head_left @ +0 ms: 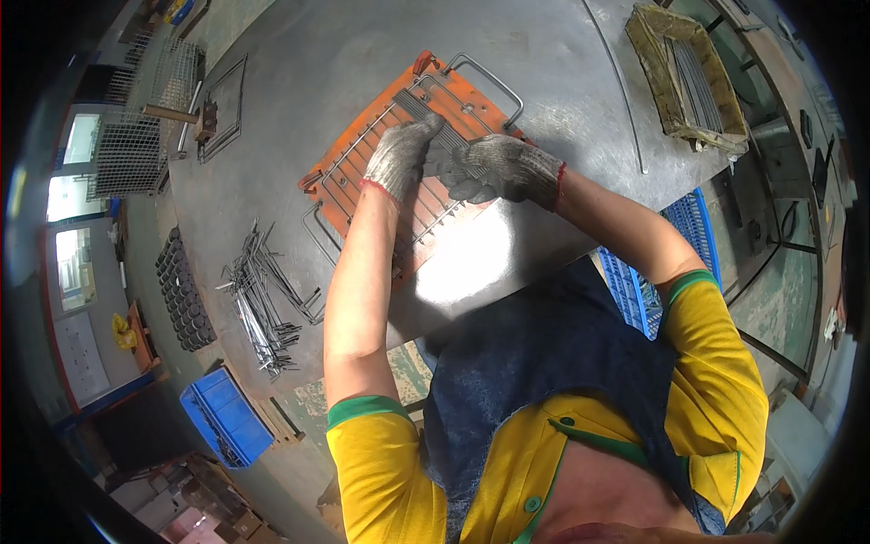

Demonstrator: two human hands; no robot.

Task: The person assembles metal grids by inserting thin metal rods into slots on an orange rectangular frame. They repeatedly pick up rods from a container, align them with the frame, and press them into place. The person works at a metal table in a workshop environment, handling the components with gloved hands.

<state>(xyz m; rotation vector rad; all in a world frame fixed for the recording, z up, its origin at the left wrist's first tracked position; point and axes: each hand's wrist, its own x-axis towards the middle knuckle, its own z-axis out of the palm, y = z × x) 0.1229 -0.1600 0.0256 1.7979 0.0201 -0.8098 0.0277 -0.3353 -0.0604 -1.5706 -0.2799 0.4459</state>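
On the left, we see wire mesh panels (131, 150) beyond the table edge, then a wooden-handled hammer (172, 114) beside a rectangular wire frame (237, 104). Below them, a heap of bent metal rods (260, 299) lies on the grey metal table (308, 68), and a blue bin (224, 419) sits lower down, off the table. In the middle, our gloved left hand (403, 152) reaches over an orange fixture plate (365, 124) with spaced rods across it, its fingertips against a bundle of thin metal rods (447, 138) lying over the plate; we cannot tell whether they close on it. Our gloved right hand (507, 170) is just beside, fingers curled narrow at the bundle's lower end, their grip partly hidden from us. Farther right, we see one long thin rod (618, 77), a blue plastic crate (696, 231) below the table edge, and a worn, tan rectangular box (654, 77) holding straight rods.
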